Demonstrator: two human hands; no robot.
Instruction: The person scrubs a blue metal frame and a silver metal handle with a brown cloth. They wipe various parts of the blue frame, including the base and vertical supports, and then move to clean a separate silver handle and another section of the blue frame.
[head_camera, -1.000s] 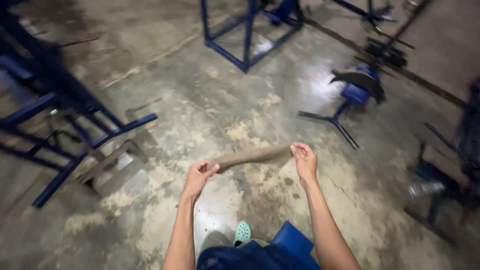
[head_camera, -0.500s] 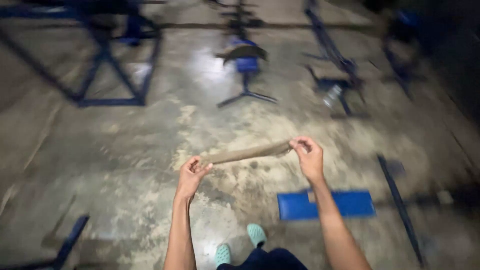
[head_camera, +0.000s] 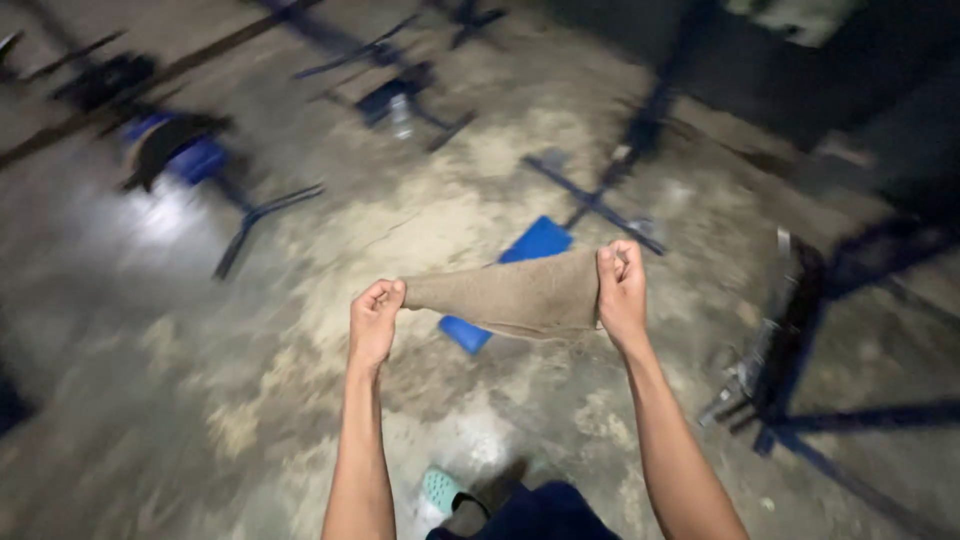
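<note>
Head view: brown cloth (head_camera: 515, 295) stretched between my two hands above a concrete floor (head_camera: 300, 380).

I see the cloth's long axis running from 9 o'clock to 3 o'clock, tilted slightly upward toward the right end. My left hand (head_camera: 374, 322) is closed in a fist on the narrow left corner; my right hand (head_camera: 621, 290) is closed on the wider right edge. The cloth is tan-brown, coarse in texture, tapering leftward, with its lower edge sagging. It sits at frame centre, held off the floor. Directly behind it lies a blue flat pad (head_camera: 520, 265). The floor is stained, patchy grey concrete. Blue metal frames (head_camera: 800, 330) stand at 3 o'clock; a blue stand (head_camera: 215, 185) is at 10 o'clock. A teal shoe (head_camera: 440, 490) shows at 6 o'clock. The surroundings are motion-blurred.
</note>
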